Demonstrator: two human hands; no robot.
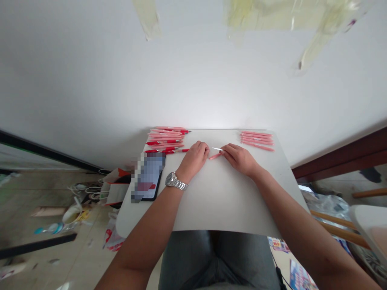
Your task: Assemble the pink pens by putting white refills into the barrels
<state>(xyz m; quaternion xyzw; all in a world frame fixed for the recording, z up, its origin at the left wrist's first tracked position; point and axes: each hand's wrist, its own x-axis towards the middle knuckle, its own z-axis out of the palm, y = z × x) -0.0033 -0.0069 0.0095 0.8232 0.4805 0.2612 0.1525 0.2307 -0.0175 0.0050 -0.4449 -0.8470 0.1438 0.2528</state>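
Note:
My right hand (240, 159) is closed in a pinch on a thin white pen refill (217, 149), its tip pointing left. Just below the refill, a short pink pen barrel (215, 156) sticks out from the same fingertips; whether it is gripped or rests on the table cannot be told. My left hand (196, 158) is close by on the left, its fingers curled together and facing the refill. What those fingers hold, if anything, is hidden. A red pen (183, 150) lies just left of the left hand.
Pink and red pens (166, 137) lie in a pile at the table's back left. Several pink pens (256, 140) form a row at the back right. A phone (151, 175) rests on the left side of the white table (220, 205), which stands against a wall (196, 80).

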